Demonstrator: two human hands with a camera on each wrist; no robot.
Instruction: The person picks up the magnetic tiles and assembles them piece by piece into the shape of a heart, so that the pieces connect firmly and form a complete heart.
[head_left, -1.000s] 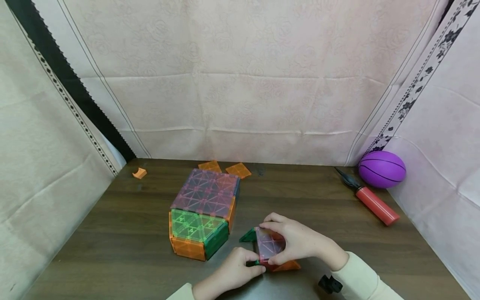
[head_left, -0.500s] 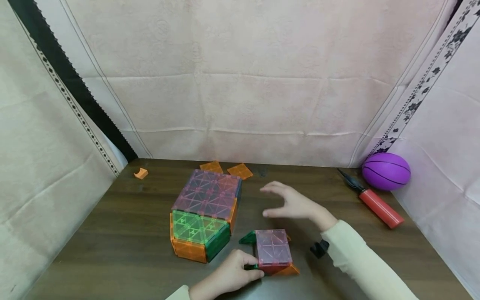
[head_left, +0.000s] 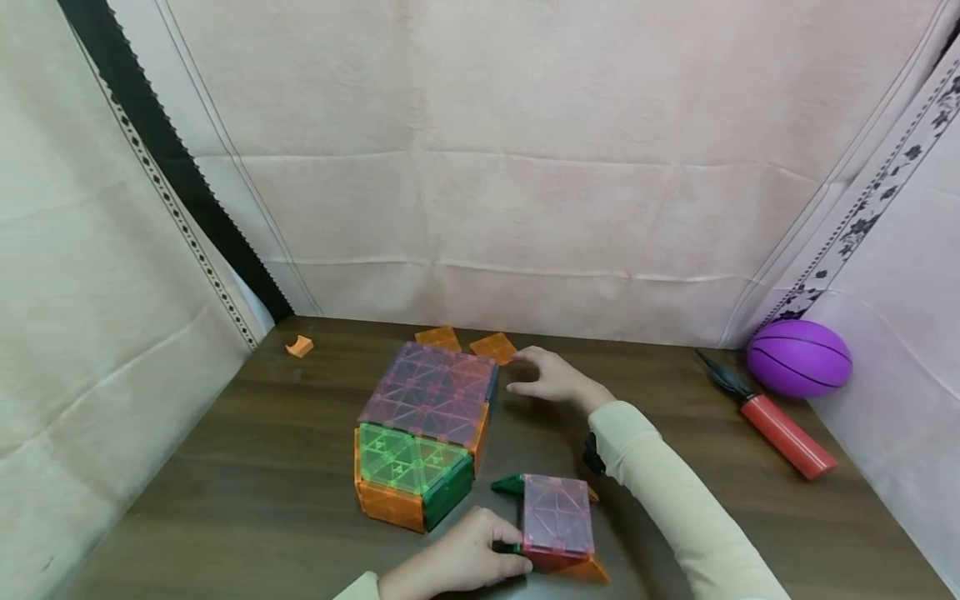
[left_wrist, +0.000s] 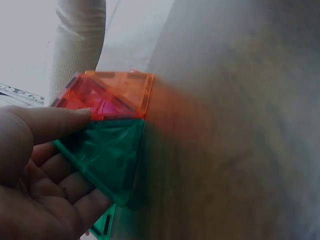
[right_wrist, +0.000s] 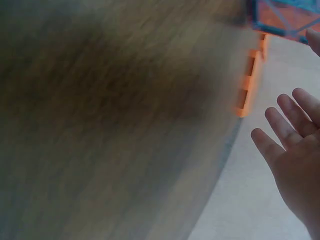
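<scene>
My left hand (head_left: 468, 552) pinches a green triangular magnetic tile (left_wrist: 105, 150) on the left side of a small build (head_left: 557, 512). That build has a pale purple square top, a red front, orange triangles at its right and another green triangle (head_left: 508, 484) at its back left. My right hand (head_left: 558, 377) reaches toward the table's back, fingers extended and holding nothing. Its fingertips come right up to an orange square tile (head_left: 495, 347) lying flat. In the right wrist view the spread fingers (right_wrist: 284, 129) show beside that tile's orange edge (right_wrist: 250, 82).
A larger magnetic-tile box (head_left: 431, 392), purple on top with a green and orange front, stands left of the small build. Another orange tile (head_left: 438, 337) lies behind it. An orange curved piece (head_left: 300, 346) sits far left. At right are a red hand pump (head_left: 787, 437) and a purple ball (head_left: 799, 358).
My right hand has let go of the small build's top and moved away to the back, up to the orange tile. The left hand keeps its pinch on the green triangle.
</scene>
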